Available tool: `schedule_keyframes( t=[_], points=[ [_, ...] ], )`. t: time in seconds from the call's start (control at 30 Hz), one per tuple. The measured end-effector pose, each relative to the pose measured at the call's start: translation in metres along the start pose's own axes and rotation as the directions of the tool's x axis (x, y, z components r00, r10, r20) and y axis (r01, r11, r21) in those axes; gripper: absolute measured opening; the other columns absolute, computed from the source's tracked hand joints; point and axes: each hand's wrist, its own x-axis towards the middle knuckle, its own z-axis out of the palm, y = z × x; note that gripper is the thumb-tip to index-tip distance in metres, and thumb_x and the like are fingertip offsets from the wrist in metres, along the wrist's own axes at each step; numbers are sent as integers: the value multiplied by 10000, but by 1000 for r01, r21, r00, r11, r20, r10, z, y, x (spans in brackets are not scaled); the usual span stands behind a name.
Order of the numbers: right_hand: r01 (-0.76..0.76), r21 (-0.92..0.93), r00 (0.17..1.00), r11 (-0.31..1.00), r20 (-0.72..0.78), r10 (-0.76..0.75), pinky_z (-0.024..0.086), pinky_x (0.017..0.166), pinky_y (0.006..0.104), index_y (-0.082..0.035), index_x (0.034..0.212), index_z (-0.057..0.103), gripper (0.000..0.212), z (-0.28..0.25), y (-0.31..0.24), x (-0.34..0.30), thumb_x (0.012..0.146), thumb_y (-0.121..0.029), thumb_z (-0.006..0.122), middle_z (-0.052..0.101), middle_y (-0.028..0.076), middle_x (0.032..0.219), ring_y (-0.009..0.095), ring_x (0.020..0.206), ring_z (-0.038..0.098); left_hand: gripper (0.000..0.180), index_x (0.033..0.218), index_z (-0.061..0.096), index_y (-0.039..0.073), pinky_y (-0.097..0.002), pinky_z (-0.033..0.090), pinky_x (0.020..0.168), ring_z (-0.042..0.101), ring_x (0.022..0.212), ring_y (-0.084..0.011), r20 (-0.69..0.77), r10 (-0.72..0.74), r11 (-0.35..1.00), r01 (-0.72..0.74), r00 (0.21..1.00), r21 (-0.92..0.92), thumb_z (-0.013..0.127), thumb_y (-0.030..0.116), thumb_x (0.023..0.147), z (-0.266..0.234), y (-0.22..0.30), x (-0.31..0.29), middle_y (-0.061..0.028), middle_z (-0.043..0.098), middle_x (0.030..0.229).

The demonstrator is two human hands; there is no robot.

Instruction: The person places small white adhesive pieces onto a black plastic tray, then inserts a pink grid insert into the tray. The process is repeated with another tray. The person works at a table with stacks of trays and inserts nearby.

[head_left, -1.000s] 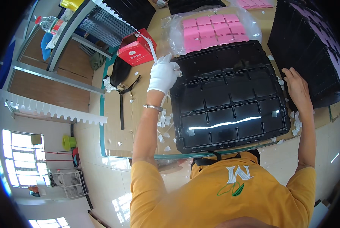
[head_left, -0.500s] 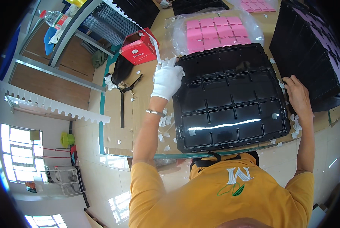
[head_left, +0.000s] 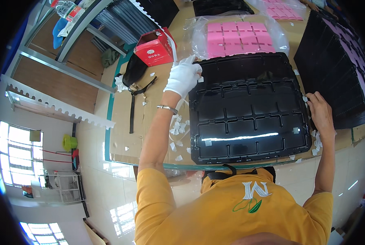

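A large black plastic tray (head_left: 247, 108) with moulded compartments lies in front of me on the cardboard-covered table. My left hand (head_left: 183, 76), in a white glove with bare fingertips, is closed at the tray's upper left edge. A small white piece (head_left: 201, 79) shows beside those fingertips; what they grip is hidden. A narrow white strip (head_left: 169, 38) runs down from the upper left to this hand. My bare right hand (head_left: 322, 114) has its fingers bent against the tray's right edge, near small white scraps. Whatever is under them cannot be made out.
Behind the tray is a pink foam sheet (head_left: 239, 38) in clear plastic. A tall stack of black trays (head_left: 327, 69) stands at the right. A red box (head_left: 153, 51), a black strap (head_left: 132, 114) and white scraps (head_left: 177, 126) lie on the left. Metal shelving (head_left: 68, 67) rises beyond.
The view has shifted slightly, so the tray sits a little lower and further right. Both hands stay at the tray's edges. Another person's hand has come into view at the upper right.
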Motion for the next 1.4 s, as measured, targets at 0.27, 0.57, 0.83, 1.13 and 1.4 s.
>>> schedule_keyframes(
  t=[0.27,0.57,0.83,1.13,1.4],
  points=[
    [12,16,1000,1000,0,-12,493,749,442,11,1057,619,190,3,-5,-4,874,4,570,563,171,927,368,866,608,96,840,724,128,-457,415,993,556,1169,-312,-30,35,996,-32,999,80,675,151,760,-5,9,0,-113,570,1300],
    [29,4,998,1000,-51,-29,501,732,458,16,956,631,145,8,7,-13,821,16,577,562,158,863,353,853,611,177,933,730,122,-475,362,1077,523,1231,-306,91,-41,998,37,995,43,664,213,796,-9,8,0,-122,552,1332],
    [47,22,997,999,-61,-45,495,729,452,12,985,627,178,5,2,-14,812,33,593,558,158,877,363,842,606,161,928,711,124,-565,325,1070,511,1234,-266,159,2,998,-13,987,69,654,216,808,-18,17,-1,-88,557,1313],
    [28,2,999,1000,-45,-28,495,732,449,4,966,631,147,1,0,-15,828,18,584,557,154,867,356,840,605,92,827,712,128,-541,367,1001,571,1137,-241,62,100,994,-103,993,37,644,179,792,-16,5,3,-53,616,1192],
    [-17,18,1000,1000,27,17,481,735,453,-3,1038,619,183,6,5,-23,862,0,568,560,166,930,382,859,602,121,836,694,56,-431,385,1036,511,1217,-325,90,107,993,-103,990,-52,636,148,782,-4,0,7,-133,581,1272]
  ],
)
